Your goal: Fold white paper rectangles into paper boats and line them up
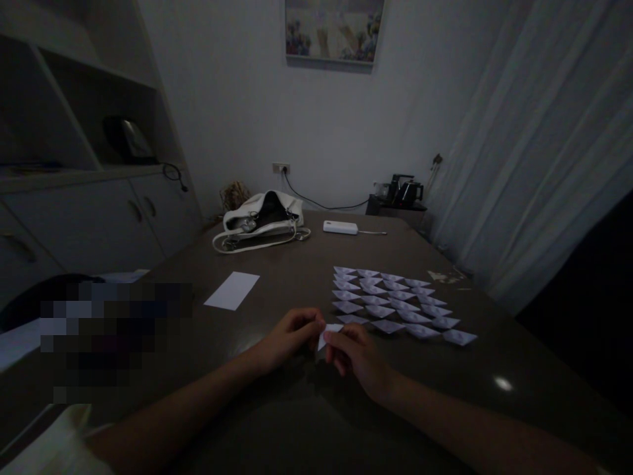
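Observation:
Between my two hands is a small folded piece of white paper, held above the near part of the table. My left hand pinches its left edge with thumb and fingers. From the other side my right hand grips it, thumb on top and fingers curled underneath. Fingers cover much of the paper, so its full shape is hidden. To the right, just beyond my right hand, several folded white paper boats stand in rows. A flat stack or sheet of white paper lies to the left, beyond my left hand.
On the dark table, a white handbag rests at the far left. A white power bank with a short cable lies at the far middle. Kettles stand on a small stand behind the far right corner. A curtain hangs at right.

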### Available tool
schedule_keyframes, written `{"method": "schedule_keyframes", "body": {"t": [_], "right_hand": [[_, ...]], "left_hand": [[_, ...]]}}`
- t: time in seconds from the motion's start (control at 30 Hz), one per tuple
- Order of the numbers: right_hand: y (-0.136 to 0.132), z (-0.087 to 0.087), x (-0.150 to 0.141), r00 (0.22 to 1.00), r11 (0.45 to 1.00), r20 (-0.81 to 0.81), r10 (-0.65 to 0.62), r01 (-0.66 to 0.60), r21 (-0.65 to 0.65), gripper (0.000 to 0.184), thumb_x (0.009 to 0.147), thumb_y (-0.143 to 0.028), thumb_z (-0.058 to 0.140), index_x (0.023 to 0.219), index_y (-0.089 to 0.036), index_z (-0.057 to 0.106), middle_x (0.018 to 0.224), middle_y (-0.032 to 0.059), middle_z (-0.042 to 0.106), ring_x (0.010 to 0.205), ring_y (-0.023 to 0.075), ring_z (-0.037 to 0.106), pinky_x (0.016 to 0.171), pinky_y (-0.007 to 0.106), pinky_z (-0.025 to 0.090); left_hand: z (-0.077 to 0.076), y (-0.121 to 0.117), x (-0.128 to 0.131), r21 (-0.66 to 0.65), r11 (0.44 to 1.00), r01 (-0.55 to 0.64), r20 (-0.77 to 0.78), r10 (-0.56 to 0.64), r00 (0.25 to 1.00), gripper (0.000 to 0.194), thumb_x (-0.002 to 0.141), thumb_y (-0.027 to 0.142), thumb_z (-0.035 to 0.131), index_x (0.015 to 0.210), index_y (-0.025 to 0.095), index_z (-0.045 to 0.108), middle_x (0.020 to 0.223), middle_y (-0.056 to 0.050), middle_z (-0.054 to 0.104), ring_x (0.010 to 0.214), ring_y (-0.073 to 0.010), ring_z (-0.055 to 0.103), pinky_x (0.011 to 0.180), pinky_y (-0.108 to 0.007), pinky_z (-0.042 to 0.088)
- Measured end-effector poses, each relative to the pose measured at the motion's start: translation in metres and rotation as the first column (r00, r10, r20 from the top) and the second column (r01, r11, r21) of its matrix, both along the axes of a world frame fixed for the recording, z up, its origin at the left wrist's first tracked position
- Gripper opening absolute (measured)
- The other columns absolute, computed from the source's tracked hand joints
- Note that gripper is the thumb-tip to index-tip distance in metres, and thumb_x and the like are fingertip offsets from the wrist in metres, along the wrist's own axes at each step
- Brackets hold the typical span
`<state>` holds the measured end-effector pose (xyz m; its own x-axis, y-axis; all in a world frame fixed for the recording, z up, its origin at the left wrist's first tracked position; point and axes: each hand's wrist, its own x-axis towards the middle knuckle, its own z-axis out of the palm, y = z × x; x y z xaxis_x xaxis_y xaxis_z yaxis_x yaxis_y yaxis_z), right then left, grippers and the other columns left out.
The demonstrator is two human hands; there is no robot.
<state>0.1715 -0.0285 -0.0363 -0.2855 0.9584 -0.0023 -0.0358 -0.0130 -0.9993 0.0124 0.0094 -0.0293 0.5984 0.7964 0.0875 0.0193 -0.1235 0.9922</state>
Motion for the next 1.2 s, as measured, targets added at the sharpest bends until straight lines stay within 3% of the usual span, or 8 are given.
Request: {"method": "schedule_keyframes", "body": {"t": [0.13, 0.37, 0.67, 0.83, 0.97, 1.2], "right_hand": [[0.0006, -0.0028, -0.0014, 1.0, 0.999, 0.013, -0.007, 0.007, 0.032, 0.043, 0.077, -0.05, 0.057, 0.052, -0.016, 0.055, 0.044, -0.0033, 0.048, 0.035, 0.0058, 0.038, 0.036, 0.02, 0.023], [0.0016, -0.0067, -0.0002, 0.981, 0.976, 0.12, 0.155, -0.171, 0.133, 0.053, 0.083, -0.059, 0.05, 0.06, -0.014, 0.063, 0.041, -0.0037, 0.044, 0.037, 0.006, 0.038, 0.038, 0.02, 0.023], [0.0011, -0.0059, 0.0016, 0.985, 0.984, 0.103, 0.138, -0.148, 0.103, 0.052, 0.082, -0.056, 0.052, 0.051, -0.015, 0.059, 0.039, -0.0026, 0.046, 0.034, 0.006, 0.039, 0.036, 0.02, 0.022], [-0.0007, -0.0056, -0.0011, 0.993, 0.991, 0.073, 0.09, -0.097, 0.095, 0.064, 0.081, -0.068, 0.042, 0.045, -0.017, 0.053, 0.037, -0.0024, 0.042, 0.033, 0.0067, 0.039, 0.035, 0.02, 0.024], [0.001, -0.0069, -0.0018, 0.998, 0.996, 0.064, 0.011, -0.017, 0.082, 0.07, 0.079, -0.075, 0.035, 0.041, -0.017, 0.051, 0.034, -0.0024, 0.039, 0.031, 0.007, 0.036, 0.034, 0.02, 0.022], [0.0014, -0.0068, 0.0014, 0.998, 0.988, 0.068, 0.01, -0.02, 0.151, 0.068, 0.086, -0.062, 0.032, 0.035, -0.019, 0.043, 0.03, -0.0028, 0.034, 0.031, 0.0076, 0.035, 0.039, 0.022, 0.026]], "left_hand": [[0.0004, -0.0009, 0.0004, -0.001, 1.0, -0.019, 0.024, 0.019, 1.0, 0.034, 0.083, 0.044, 0.055, 0.07, 0.013, 0.055, 0.056, 0.004, 0.049, 0.052, -0.0092, 0.044, 0.05, -0.02, 0.03], [-0.0008, -0.0004, 0.0024, -0.02, 0.998, -0.067, 0.073, 0.069, 0.995, 0.034, 0.08, 0.045, 0.06, 0.069, 0.013, 0.055, 0.057, 0.003, 0.051, 0.051, -0.0097, 0.046, 0.051, -0.02, 0.032], [0.0013, -0.002, 0.0034, -0.01, 0.997, -0.074, 0.039, 0.074, 0.996, 0.035, 0.079, 0.046, 0.061, 0.069, 0.013, 0.055, 0.057, 0.004, 0.047, 0.052, -0.009, 0.042, 0.051, -0.02, 0.03], [0.0009, -0.0012, 0.0011, 0.001, 0.996, -0.088, 0.03, 0.088, 0.996, 0.035, 0.081, 0.046, 0.057, 0.067, 0.014, 0.054, 0.055, 0.003, 0.048, 0.052, -0.0097, 0.042, 0.05, -0.02, 0.03], [0.0012, -0.0006, -0.0012, -0.022, 1.0, -0.004, 0.02, 0.005, 1.0, 0.035, 0.08, 0.046, 0.057, 0.066, 0.014, 0.053, 0.054, 0.003, 0.05, 0.051, -0.01, 0.043, 0.051, -0.021, 0.03], [0.0052, -0.0028, -0.0007, -0.045, 0.998, 0.052, -0.027, -0.053, 0.998, 0.035, 0.08, 0.045, 0.057, 0.067, 0.014, 0.053, 0.053, 0.004, 0.047, 0.049, -0.0088, 0.039, 0.049, -0.02, 0.027]]}}
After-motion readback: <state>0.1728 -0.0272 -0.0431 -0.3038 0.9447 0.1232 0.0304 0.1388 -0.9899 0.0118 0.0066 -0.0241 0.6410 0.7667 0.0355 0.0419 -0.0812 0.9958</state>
